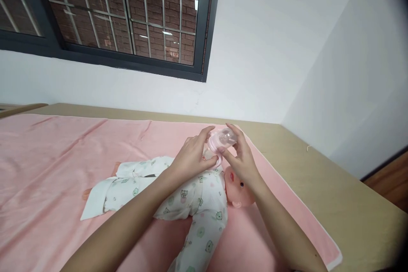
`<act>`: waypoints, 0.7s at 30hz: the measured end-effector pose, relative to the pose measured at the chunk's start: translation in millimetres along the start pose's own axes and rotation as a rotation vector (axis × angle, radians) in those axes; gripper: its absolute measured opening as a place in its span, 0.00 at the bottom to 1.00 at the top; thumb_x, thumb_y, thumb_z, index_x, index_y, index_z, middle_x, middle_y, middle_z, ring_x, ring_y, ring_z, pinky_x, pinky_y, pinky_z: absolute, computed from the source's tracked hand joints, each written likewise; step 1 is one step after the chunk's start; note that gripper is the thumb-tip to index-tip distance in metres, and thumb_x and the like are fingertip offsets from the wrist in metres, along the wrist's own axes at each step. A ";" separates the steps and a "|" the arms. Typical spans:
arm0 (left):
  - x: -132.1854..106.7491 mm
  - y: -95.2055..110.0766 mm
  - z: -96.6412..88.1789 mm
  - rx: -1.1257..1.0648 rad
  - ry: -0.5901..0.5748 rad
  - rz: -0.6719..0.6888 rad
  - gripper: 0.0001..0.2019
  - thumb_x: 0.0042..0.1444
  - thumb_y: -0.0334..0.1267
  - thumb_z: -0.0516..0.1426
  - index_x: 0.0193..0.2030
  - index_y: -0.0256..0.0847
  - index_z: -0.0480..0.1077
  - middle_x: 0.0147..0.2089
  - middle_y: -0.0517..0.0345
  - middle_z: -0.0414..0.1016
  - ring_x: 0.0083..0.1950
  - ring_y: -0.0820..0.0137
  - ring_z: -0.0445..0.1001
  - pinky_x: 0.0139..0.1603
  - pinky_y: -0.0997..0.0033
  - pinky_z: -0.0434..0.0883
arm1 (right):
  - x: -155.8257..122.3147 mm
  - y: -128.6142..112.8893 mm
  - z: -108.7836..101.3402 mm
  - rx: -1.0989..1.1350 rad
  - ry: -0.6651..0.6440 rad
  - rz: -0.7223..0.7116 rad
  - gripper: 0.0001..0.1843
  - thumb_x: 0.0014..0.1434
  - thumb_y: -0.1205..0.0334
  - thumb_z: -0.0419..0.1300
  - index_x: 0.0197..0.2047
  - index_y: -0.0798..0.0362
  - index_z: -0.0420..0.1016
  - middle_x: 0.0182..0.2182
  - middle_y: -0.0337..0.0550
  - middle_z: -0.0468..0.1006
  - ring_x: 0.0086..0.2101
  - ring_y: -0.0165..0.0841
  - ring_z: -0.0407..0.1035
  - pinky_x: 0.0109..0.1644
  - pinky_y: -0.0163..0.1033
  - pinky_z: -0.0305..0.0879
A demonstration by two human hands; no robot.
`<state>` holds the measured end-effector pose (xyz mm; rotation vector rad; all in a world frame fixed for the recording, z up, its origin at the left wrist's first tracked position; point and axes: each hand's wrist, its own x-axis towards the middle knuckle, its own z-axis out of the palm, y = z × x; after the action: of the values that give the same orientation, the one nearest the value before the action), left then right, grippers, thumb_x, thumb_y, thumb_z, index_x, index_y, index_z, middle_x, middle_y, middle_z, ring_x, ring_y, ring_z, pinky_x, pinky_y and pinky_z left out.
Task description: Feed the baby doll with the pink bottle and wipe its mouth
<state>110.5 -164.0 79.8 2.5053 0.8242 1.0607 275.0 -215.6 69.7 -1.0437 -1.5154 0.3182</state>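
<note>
Above the chest of a baby doll (200, 195) I hold a small baby bottle (216, 141) with a pink collar and a clear cap. My left hand (192, 153) wraps round the bottle's body and pink handle, so much of the body is hidden. At the other end, my right hand (241, 157) has its thumb and fingers closed on the clear cap (228, 137). The doll lies on its back in white clothes with a green animal print, its head (237, 189) partly covered by my right hand and wrist.
A pink blanket (47, 170) with some creases lies under the doll on a light wooden surface (306, 178). Behind it is a white wall (255, 51) with a dark-framed, barred window (127, 17). A brown wooden panel (389, 178) stands at the right.
</note>
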 end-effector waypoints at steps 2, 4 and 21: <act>-0.9 -1.1 -1.3 0.014 -0.001 -0.001 0.35 0.50 0.39 0.57 0.65 0.45 0.50 0.56 0.49 0.68 0.57 0.55 0.67 0.53 0.58 0.66 | -1.8 0.3 4.2 0.029 -0.030 0.014 0.36 0.53 0.52 0.63 0.63 0.39 0.55 0.59 0.44 0.60 0.55 0.38 0.62 0.57 0.49 0.65; -1.3 -1.1 -2.3 0.037 -0.003 0.003 0.36 0.50 0.39 0.58 0.65 0.45 0.49 0.55 0.49 0.69 0.56 0.55 0.68 0.52 0.58 0.66 | -3.0 0.0 7.9 0.082 -0.040 0.046 0.41 0.51 0.53 0.65 0.64 0.38 0.51 0.60 0.44 0.59 0.55 0.38 0.62 0.54 0.47 0.69; -49.5 61.3 -90.6 -0.313 -0.506 0.311 0.22 0.56 0.40 0.60 0.57 0.61 0.66 0.54 0.66 0.73 0.53 0.64 0.72 0.55 0.66 0.70 | 26.8 52.4 -52.0 -0.117 0.362 -0.029 0.48 0.49 0.50 0.63 0.66 0.41 0.41 0.57 0.51 0.61 0.50 0.39 0.68 0.45 0.44 0.73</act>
<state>40.5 -238.4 143.0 2.4958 0.1175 0.5304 346.9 -184.8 63.0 -1.1031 -1.2311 0.0164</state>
